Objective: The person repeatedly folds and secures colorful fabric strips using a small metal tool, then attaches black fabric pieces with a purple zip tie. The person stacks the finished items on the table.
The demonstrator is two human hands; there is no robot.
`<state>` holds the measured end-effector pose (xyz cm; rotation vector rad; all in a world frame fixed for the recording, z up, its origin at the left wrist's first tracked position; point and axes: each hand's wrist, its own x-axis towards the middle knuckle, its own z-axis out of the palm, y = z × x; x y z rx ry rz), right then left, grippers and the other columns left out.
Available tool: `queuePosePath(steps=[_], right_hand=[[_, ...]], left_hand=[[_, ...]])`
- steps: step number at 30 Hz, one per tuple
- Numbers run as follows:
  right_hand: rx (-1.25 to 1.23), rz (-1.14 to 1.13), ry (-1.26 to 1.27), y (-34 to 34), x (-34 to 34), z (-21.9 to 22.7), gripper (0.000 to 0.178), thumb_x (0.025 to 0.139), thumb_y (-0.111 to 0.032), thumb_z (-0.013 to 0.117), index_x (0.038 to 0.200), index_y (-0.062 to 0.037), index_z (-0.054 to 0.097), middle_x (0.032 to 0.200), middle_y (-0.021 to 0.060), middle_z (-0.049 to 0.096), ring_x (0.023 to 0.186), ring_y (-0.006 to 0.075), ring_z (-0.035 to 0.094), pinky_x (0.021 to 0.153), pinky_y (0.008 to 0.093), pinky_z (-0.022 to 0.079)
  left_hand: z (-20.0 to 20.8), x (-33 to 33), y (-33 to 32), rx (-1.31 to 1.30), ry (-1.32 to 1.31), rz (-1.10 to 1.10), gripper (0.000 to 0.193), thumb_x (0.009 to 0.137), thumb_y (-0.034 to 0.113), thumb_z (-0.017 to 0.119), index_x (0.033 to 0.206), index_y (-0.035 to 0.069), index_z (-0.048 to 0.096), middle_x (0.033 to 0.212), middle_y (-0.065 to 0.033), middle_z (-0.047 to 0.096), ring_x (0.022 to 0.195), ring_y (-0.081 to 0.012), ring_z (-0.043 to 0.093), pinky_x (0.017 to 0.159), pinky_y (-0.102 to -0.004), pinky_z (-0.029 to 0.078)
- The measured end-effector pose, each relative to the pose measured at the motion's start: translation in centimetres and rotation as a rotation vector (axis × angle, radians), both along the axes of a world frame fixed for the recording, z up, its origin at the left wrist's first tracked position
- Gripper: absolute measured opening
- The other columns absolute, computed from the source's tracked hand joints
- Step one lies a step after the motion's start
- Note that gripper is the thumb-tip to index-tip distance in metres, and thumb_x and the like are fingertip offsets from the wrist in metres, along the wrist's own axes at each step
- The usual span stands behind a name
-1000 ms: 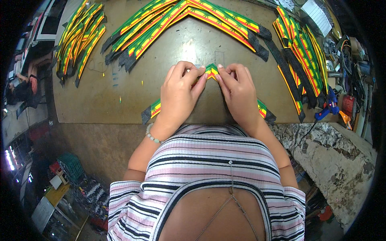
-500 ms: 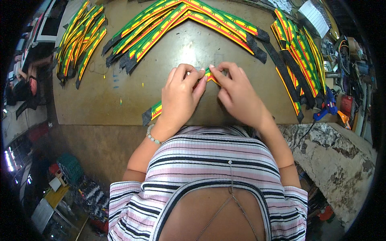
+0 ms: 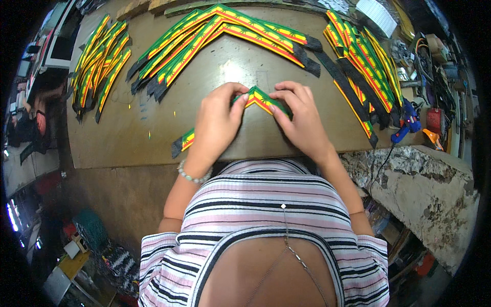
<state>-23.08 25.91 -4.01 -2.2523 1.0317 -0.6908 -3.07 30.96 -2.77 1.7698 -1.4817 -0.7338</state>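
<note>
A V-shaped fabric strip (image 3: 254, 97), striped green, yellow and red with dark leaf prints, is pinched between my two hands near the table's front edge. My left hand (image 3: 219, 115) grips it just left of the pointed fold, thumb and fingers closed. On the other side of the fold, my right hand (image 3: 302, 115) holds it between thumb and fingers. The strip's left arm runs under my left hand, and its black end shows beside my wrist. Most of its right arm is hidden by my right hand.
Stacked V-shaped strips (image 3: 220, 25) lie beyond my hands. Loose straight strips are piled at the left (image 3: 102, 61) and right (image 3: 363, 66) of the table (image 3: 123, 143). A blue glue gun (image 3: 408, 123) rests at the right edge, its cord hanging down.
My fingers have spread from the fold, my right hand's slightly lower along the strip, so its pointed middle now shows. The view has shifted a little.
</note>
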Motion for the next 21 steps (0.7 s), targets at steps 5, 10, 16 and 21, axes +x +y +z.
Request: queuePosePath(steps=[5,10,16,21], right_hand=[[0.489,-0.087,-0.325,1.1,0.4,0.4,0.021,0.090,-0.010,0.069,0.107,0.0002,0.066,0.096,0.0077,0.069,0.088,0.0155,0.066,0.081,0.0288,0.052],[0.500,-0.074,-0.339,0.0,-2.0,3.3,0.024,0.091,-0.014,0.069,0.111,-0.0006,0.067,0.099,0.0049,0.069,0.089,0.0114,0.064,0.081,0.0260,0.051],[0.073,-0.586,0.202,-4.9,-8.9,3.1,0.034,0.089,-0.022,0.070,0.114,0.0000,0.067,0.102,0.0150,0.063,0.093,0.0297,0.060,0.085,0.0381,0.049],[-0.154,-0.446,0.367,-5.0,-8.8,0.7,0.038,0.089,-0.021,0.069,0.120,-0.0005,0.064,0.104,0.0145,0.056,0.104,0.0308,0.053,0.093,0.0407,0.042]], left_hand=[[2.3,1.5,-0.9,0.219,0.342,-0.107,0.022,0.090,0.016,0.071,0.101,-0.003,0.070,0.083,-0.0045,0.068,0.075,-0.0061,0.058,0.066,-0.0225,0.047],[4.5,1.6,-1.5,0.147,0.230,-0.193,0.025,0.088,0.021,0.072,0.092,-0.003,0.071,0.077,-0.0072,0.067,0.071,-0.0090,0.059,0.063,-0.0256,0.046],[6.2,5.3,-8.2,-0.351,0.024,-0.206,0.034,0.087,0.033,0.070,0.096,0.001,0.073,0.081,-0.0094,0.071,0.073,-0.0221,0.066,0.067,-0.0336,0.049],[4.3,11.3,-12.4,-0.309,-0.622,-0.070,0.051,0.092,0.042,0.063,0.125,0.003,0.063,0.131,-0.0225,0.057,0.121,-0.0351,0.055,0.106,-0.0382,0.041]])
